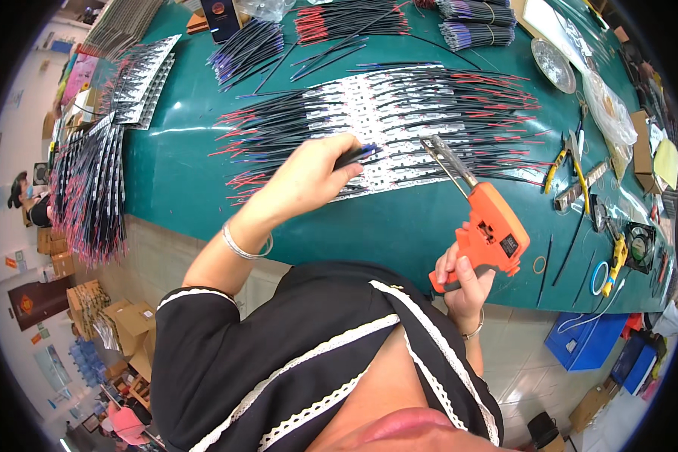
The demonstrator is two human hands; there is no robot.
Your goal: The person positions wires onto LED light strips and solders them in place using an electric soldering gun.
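Soldering gun and wire lead over a row of strip boards

Soldering gun (pixel 484 226), orange-bodied, sits in the right hand (pixel 463 282), whose fingers are wrapped tight around its grip near the table's front edge. Its metal tip (pixel 432 143) points up and left, ending over the row of white strip boards (pixel 388 113) that lies across the middle of the green table (pixel 173 181). The left hand (pixel 309 177) reaches in from the lower left, thumb and fingers pinched together on a dark wire lead (pixel 358 155); the lead's free end lies just beside the tip, over the lower edge of the boards. Red and black wires (pixel 497 113) fan out from both sides of the row. Bare green surface opens to the left of the left hand and between the boards and the front edge. To the right, pliers with yellow handles (pixel 556 164) and other small tools crowd the table's rim. Bundled wires (pixel 339 21) lie along the far edge.
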